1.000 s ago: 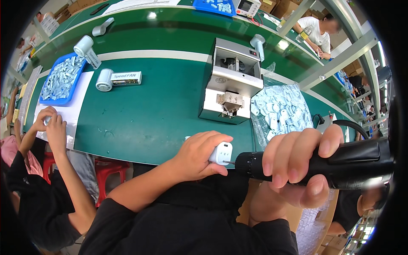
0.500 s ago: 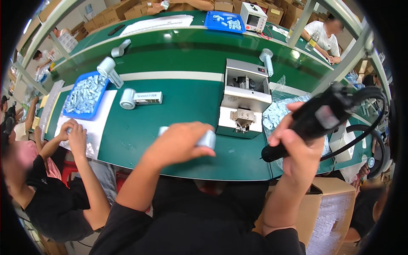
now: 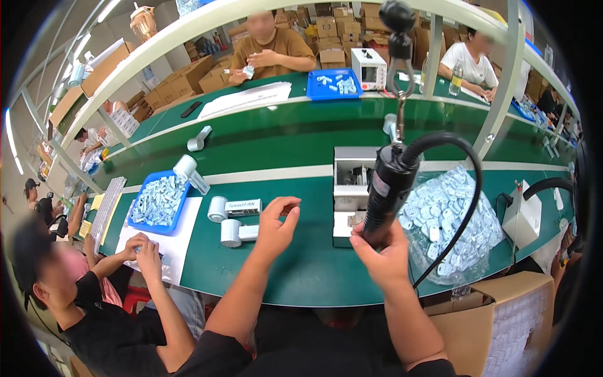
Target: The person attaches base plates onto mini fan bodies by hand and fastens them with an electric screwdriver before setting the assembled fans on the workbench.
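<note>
My right hand (image 3: 384,251) grips the lower part of a black electric screwdriver (image 3: 384,191), which stands nearly upright with its tip hidden by my fingers. The screwdriver hangs from a metal hook overhead, and a thick black cable loops from its top. My left hand (image 3: 279,223) is open and empty above the green bench, thumb and fingers apart. Just left of it lies a pale blue handheld fan (image 3: 231,233), its handle partly behind my hand. Beyond that fan lies another handheld fan (image 3: 218,209) with a printed handle. A silver machine (image 3: 350,169) stands behind the screwdriver, partly covered.
Small pale blue parts fill a blue tray (image 3: 141,223) at left and a clear plastic bag (image 3: 449,220) at right. A co-worker's hands (image 3: 144,248) work beside the tray. A white box (image 3: 522,217) and a cardboard carton (image 3: 461,327) are at right. A metal rail (image 3: 301,44) crosses overhead.
My left hand has let go of the pale blue fan, now lying beside the other one. My right hand has brought the screwdriver from tilted to upright. The view has tipped upward.
</note>
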{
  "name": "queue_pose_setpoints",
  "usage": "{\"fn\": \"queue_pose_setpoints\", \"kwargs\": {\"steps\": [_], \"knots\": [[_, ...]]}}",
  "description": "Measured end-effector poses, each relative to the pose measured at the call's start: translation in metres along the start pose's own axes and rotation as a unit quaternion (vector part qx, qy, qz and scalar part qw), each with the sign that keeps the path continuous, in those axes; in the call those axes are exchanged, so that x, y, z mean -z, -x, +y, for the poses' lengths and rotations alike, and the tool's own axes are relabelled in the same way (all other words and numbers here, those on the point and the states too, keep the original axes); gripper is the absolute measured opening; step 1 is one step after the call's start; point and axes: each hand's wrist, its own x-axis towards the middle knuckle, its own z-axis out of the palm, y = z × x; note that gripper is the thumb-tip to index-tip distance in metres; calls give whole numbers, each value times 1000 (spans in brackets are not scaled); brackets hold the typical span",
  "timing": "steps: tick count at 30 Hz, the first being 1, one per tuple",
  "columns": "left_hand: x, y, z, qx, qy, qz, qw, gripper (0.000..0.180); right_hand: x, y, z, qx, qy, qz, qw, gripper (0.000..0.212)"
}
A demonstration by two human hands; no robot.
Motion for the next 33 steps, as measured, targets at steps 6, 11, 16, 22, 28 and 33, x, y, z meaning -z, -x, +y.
{"fn": "queue_pose_setpoints", "kwargs": {"steps": [6, 11, 16, 22, 28, 33], "knots": [[-55, -12, -70, 139, 119, 126, 975, 18, -15, 3, 23, 102, 91, 56, 989, 67], [-64, -3, -90, 129, 107, 53, 984, 19, -26, 54, 21, 335, 174, 35, 925, 73], [-59, -5, -82, 183, 146, 26, 972, 21, -13, 51, -43, 589, 71, 31, 804, 64], [-54, -3, -84, 189, 114, -43, 974, 19, 87, -54, -78, 320, 318, 73, 890, 14], [-63, -3, -78, 216, 105, -46, 970, 23, 192, -29, -23, -46, 699, -245, 670, 23], [-58, 1, -131, 82, 16, -60, 995, 31, 200, -29, -16, -25, 677, -260, 688, 19]]}}
